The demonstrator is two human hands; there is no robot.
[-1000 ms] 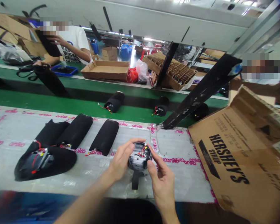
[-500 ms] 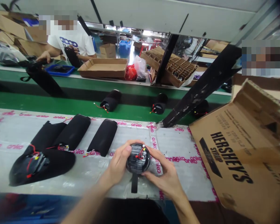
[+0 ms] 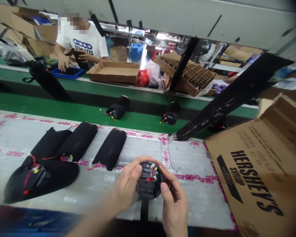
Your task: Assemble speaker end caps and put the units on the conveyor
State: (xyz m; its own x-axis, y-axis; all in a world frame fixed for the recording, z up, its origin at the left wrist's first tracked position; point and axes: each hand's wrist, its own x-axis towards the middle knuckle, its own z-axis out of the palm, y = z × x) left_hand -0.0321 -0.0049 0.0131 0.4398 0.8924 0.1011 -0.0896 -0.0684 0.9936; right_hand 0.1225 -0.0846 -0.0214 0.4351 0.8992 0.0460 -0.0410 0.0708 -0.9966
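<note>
You are gripping a round black disc [image 3: 149,180] in both hands, holding it over the near edge of the plastic-covered workbench [image 3: 194,200]. Your left hand [image 3: 127,184] is closing around the disc's left and upper rim, and your right hand [image 3: 174,205] is clasping its right rim with the thumb resting on the face. Red wires [image 3: 151,174] are lying across that face, and a black strap [image 3: 144,209] is running down from beneath the disc.

Toward the bench's left edge, a large black fabric piece [image 3: 39,179] with red wires is lying nearest you, with two black sleeves [image 3: 77,141] touching it. A third black sleeve [image 3: 110,153] is lying apart, just left of your hands. A printed Hershey's cardboard box [image 3: 254,177] is leaning in at the right edge.

Beyond the bench, black cylinders [image 3: 117,111] are sitting on a green conveyor belt [image 3: 64,108]. Farther off, a co-worker [image 3: 82,42] is reaching into a blue tray [image 3: 67,73], beside a shallow cardboard tray [image 3: 113,72] and a divided carton [image 3: 185,74].
</note>
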